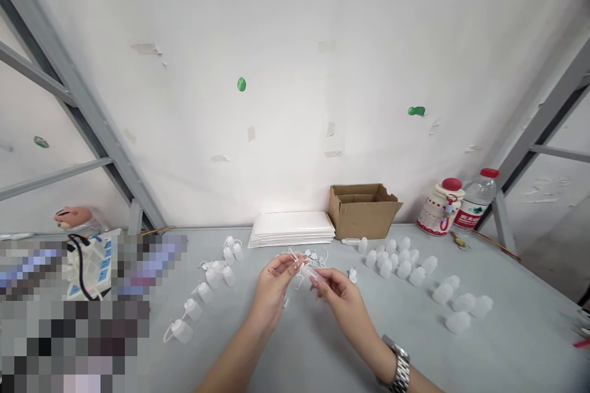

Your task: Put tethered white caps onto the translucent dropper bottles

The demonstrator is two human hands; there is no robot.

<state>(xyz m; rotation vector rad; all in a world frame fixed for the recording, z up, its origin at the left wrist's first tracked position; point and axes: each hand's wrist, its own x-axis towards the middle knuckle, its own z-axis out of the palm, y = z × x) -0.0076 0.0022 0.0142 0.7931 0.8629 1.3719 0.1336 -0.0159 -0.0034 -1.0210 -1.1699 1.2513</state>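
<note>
Bottom centre: our left hand (273, 287) pinched white cap (302, 266), right hand (340, 290) pinched clear bottle (311, 273), likely so neither wobbled. Loose caps (313, 255) lay close, maybe for reach.

L hand (273, 285) & R hand (342, 293) hold sm. translucent tube (310, 272) over tbl (318, 350).

Cardboard box (364, 221): can't see its floor. In front of it, my right hand (338, 288) hides one end of the small plastic bottle (310, 272). Far left of it, pixelation swallows part of the power strip (99, 264).
</note>
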